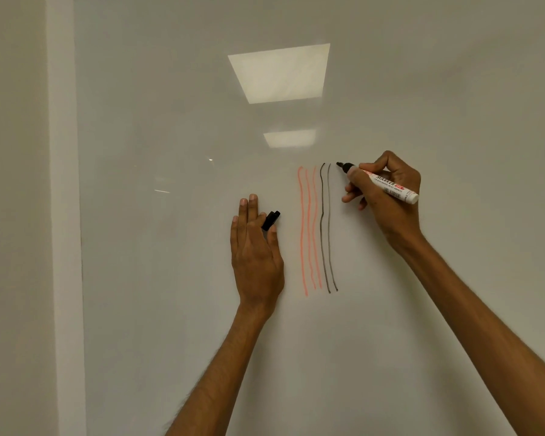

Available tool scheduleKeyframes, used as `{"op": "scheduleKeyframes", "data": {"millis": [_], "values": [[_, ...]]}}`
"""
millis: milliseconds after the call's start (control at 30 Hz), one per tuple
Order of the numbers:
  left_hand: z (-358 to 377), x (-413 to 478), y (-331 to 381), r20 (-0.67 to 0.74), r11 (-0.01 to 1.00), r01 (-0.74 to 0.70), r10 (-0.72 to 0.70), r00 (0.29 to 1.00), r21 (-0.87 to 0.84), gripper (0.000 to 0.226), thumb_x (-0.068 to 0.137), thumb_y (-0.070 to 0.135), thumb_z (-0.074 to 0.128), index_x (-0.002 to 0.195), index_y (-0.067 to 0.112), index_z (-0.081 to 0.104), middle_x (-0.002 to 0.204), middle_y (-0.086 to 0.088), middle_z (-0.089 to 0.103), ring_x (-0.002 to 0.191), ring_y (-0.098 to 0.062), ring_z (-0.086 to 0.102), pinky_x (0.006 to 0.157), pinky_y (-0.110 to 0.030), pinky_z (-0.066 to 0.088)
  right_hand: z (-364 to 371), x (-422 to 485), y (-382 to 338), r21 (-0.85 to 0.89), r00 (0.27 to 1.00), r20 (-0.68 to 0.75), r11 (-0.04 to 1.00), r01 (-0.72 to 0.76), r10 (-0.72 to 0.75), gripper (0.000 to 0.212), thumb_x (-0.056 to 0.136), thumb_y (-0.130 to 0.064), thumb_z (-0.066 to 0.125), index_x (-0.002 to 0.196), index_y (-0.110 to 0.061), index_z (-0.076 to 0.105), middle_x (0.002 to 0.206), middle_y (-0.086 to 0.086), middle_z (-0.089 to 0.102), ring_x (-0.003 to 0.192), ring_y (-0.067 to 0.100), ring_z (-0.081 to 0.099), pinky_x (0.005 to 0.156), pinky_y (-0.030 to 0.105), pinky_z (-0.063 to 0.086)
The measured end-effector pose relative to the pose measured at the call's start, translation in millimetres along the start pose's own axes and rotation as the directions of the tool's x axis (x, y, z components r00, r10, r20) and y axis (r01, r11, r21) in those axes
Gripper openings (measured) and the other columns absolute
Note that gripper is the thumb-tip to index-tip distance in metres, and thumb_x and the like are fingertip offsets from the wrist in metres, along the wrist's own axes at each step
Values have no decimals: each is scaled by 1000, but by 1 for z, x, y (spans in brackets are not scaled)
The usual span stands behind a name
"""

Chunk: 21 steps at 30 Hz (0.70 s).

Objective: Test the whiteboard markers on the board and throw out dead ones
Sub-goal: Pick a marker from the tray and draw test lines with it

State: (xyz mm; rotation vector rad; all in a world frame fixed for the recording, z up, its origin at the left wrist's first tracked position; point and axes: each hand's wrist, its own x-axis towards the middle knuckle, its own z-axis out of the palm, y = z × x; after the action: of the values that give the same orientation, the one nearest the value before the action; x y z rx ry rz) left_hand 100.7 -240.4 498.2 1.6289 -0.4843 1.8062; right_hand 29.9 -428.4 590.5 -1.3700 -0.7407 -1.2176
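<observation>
Marker (pixel 394 188) w/ white barrel and black tip sits in the right hand (pixel 387 202). The grip is closed round the barrel, thumb and fingers curled on it near the front end, and the back end sticks out to the right. Tip points left at the whiteboard (pixel 170 278), just right of the top of two black lines (pixel 325 231) (contact w/ the board: can't tell). Three wavy orange-red lines (pixel 309 231) run vertically just left of the black pair. Left hand (pixel 257 256) lies against the board left of the lines, fingers straight and pointing up. Its grip is a pinch, w/ the thumb holding a black cap (pixel 271 220) against the index finger. Two ceiling-light reflections (pixel 280 73) show higher on the board. White frame (pixel 65 215) runs down the board's left edge.
</observation>
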Motion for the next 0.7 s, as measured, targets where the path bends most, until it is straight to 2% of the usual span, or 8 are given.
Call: {"op": "scheduleKeyframes", "data": {"millis": [167, 300, 467, 567, 700], "values": [[0, -1, 1, -5, 1000, -8, 8, 1000, -5, 37, 105, 14, 45, 140, 2, 48, 158, -6, 36, 150, -15, 24, 124, -31, 16, 3, -6, 3, -44, 1000, -8, 999, 23, -24, 22, 92, -14, 68, 77, -12, 52, 77, 11, 71, 63, 22, 73, 47, 29, 53], [0, 0, 1, -3, 1000, -5, 5, 1000, -1, 41, 105, 15, 44, 144, 2, 44, 158, -6, 35, 150, -16, 24, 124, -31, 16, 1, -12, 5, -88, 999, 28, 996, 20, -17, 19, 88, -6, 68, 78, -2, 52, 72, 10, 69, 59, 23, 72, 45, 29, 51], [0, 1, 1, -8, 1000, -16, 16, 1000, -11, 41, 105, 16, 42, 145, 5, 42, 157, -8, 37, 150, -18, 26, 124, -33, 17, -7, -27, 15, -93, 997, 62, 995, 48, -42, 23, 85, 0, 69, 73, 3, 50, 71, 19, 67, 54, 25, 70, 41, 24, 48], [-1, 0, 2, -6, 1000, -18, 18, 1000, -8, 41, 105, 15, 42, 145, 5, 41, 158, -8, 36, 150, -18, 26, 124, -35, 19, -9, -38, 17, -73, 996, 73, 996, 48, -43, 24, 82, -5, 69, 69, -2, 49, 69, 21, 65, 50, 26, 67, 42, 21, 46], [-2, -1, 2, -2, 1000, -25, 25, 1000, -9, 41, 106, 16, 41, 145, 6, 40, 158, -8, 36, 150, -19, 26, 124, -35, 19, -11, -51, 19, -45, 995, 92, 998, 39, -35, 28, 81, -1, 67, 65, -10, 46, 63, 19, 63, 46, 27, 64, 42, 17, 44]]}}
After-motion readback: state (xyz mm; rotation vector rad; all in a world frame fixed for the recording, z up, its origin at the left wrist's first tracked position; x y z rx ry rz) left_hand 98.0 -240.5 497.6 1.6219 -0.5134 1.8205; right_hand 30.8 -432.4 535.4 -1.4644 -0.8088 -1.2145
